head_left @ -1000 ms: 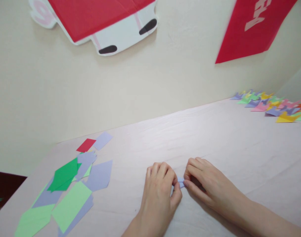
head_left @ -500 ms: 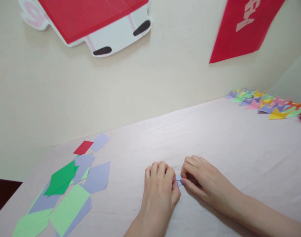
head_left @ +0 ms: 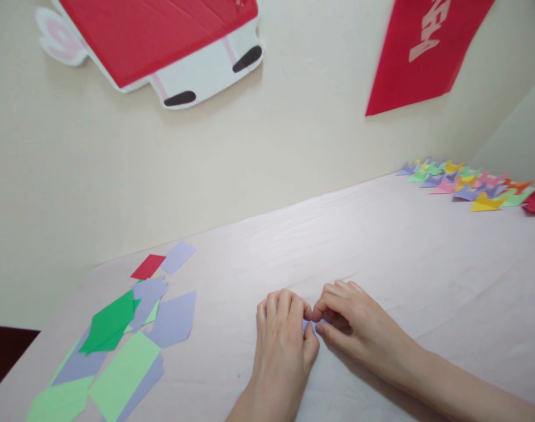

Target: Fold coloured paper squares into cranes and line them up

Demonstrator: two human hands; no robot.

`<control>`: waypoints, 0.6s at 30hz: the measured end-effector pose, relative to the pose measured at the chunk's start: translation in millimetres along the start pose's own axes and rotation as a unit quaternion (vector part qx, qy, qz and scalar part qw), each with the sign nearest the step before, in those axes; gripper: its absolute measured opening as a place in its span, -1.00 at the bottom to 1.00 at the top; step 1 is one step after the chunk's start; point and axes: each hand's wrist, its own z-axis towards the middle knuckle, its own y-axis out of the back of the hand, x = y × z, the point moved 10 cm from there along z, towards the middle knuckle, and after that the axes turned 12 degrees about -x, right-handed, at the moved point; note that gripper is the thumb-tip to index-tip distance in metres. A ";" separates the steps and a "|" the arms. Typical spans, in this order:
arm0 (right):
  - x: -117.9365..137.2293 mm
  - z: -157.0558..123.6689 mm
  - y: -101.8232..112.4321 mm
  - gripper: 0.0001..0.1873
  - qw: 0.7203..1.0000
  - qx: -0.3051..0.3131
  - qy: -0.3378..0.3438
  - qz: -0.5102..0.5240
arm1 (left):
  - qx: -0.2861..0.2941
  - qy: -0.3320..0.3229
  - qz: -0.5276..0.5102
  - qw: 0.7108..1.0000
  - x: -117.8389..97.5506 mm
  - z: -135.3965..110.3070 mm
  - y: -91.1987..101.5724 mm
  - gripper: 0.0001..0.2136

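Between my hands a small piece of blue folded paper (head_left: 308, 324) lies low over the cloth; most of it is hidden under the fingers. My left hand (head_left: 279, 337) rests on the table with its fingers bent over the paper, thumb and forefinger closed at its right side. From the right, my right hand (head_left: 359, 319) pinches the paper's near end between thumb and forefinger, its other fingers curled. The fingertips of both hands almost meet.
Loose sheets lie at left: light green paper (head_left: 125, 372), dark green paper (head_left: 109, 322), lavender paper (head_left: 174, 319) and red paper (head_left: 148, 266). Several folded coloured paper shapes (head_left: 467, 187) stand in rows at the far right. A wall (head_left: 267, 158) with red decorations rises behind the cloth-covered table (head_left: 232, 264).
My right hand has moved slightly left, so its fingertips are closer to my left hand and less blue paper shows. The camera view has shifted a little.
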 end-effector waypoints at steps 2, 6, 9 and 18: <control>-0.3 -0.3 0.0 -0.86 1.000 -0.001 -0.005 0.000 | -0.005 -0.001 -0.001 1.000 -0.9 -1.4 0.8 -0.79; -2.4 -0.5 -2.3 -0.85 1.000 0.012 -0.006 -0.005 | -0.020 -0.014 -0.006 1.000 -3.6 -4.5 3.2 -0.77; -4.7 -0.4 -3.8 -0.85 1.000 0.018 -0.005 -0.011 | -0.029 -0.025 -0.015 0.999 -5.6 -6.1 5.1 -0.76; -6.4 -0.6 -6.7 -0.90 1.000 0.028 0.002 -0.011 | -0.038 -0.021 -0.020 0.999 -7.3 -7.6 4.0 -0.80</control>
